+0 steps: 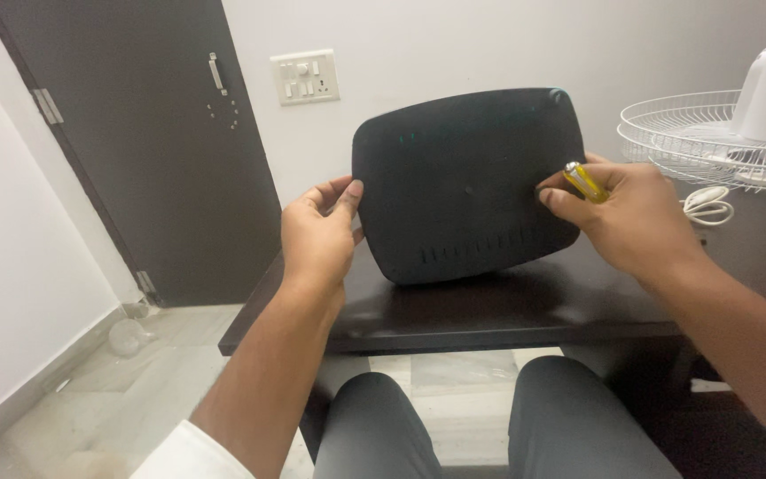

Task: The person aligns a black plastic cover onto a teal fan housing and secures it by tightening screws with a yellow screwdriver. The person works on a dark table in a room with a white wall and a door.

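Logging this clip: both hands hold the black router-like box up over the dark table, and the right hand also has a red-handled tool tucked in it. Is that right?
Not quite: the tool tucked in the right hand has a yellow handle, not red, as the head view shows. The rest stands: left hand and right hand hold the black box up over the dark table.

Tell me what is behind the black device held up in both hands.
Behind the black device the white wall shows above it and the dark table below. Whatever lies directly behind its body is covered.
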